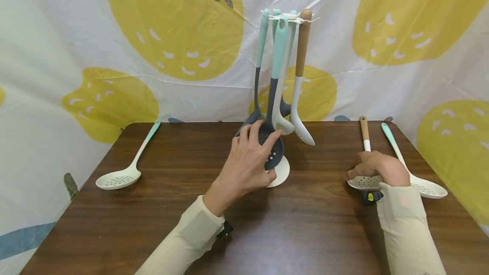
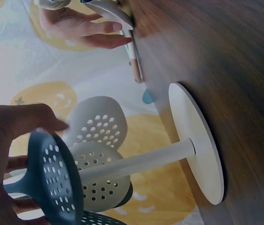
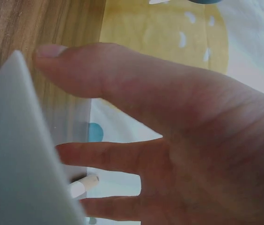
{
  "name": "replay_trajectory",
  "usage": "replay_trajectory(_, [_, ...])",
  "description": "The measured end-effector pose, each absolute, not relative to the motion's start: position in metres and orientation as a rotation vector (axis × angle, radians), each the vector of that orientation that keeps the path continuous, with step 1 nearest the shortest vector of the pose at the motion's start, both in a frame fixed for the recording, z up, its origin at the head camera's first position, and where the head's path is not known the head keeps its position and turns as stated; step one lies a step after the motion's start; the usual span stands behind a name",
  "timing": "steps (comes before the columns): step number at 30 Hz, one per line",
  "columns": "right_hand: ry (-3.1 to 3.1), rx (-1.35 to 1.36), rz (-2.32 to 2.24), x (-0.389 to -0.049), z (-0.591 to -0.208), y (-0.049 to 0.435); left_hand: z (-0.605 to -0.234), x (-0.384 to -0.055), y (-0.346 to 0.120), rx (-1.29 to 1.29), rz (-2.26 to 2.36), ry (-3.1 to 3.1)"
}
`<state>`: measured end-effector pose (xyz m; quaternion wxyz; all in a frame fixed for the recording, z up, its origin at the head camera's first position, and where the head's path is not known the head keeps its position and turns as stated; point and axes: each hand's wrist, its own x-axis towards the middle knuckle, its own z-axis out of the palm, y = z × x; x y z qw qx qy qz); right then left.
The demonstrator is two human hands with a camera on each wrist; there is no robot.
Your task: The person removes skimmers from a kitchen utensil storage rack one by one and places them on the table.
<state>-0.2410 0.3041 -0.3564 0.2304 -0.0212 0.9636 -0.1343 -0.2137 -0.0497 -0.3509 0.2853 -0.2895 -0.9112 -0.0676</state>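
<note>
My left hand [image 1: 244, 160] holds a dark skimmer [image 1: 276, 150] by its perforated head, fingers and thumb curled about it. The skimmer's mint handle is up at the top of a white utensil rack [image 1: 282, 173]. In the left wrist view, the thumb lies by the rim of the dark skimmer head [image 2: 59, 173]. At the right, my right hand [image 1: 382, 168] is over a white skimmer [image 1: 363, 182] with a wooden handle, lying on the table. Its fingers extend past the white head's edge [image 3: 19, 150] in the right wrist view; contact is unclear.
Other utensils with mint handles and a white one with a wooden handle [image 1: 303, 41] hang on the rack. A mint-handled white skimmer [image 1: 118, 178] lies at the table's left; another [image 1: 428, 188] lies at the far right. A lemon-print cloth [image 1: 183, 96] hangs behind.
</note>
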Motion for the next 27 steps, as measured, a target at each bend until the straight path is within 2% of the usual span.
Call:
replay_trajectory(14, [2.883,-0.211,-0.356,-0.243,-0.342,0.292,-0.352,-0.215,-0.054,-0.768,-0.208,-2.389])
replay_trajectory(27, [3.15,-0.43,-0.564,-0.238,-0.324,0.249,-0.341,-0.214,-0.064,-0.733,-0.278,-2.293])
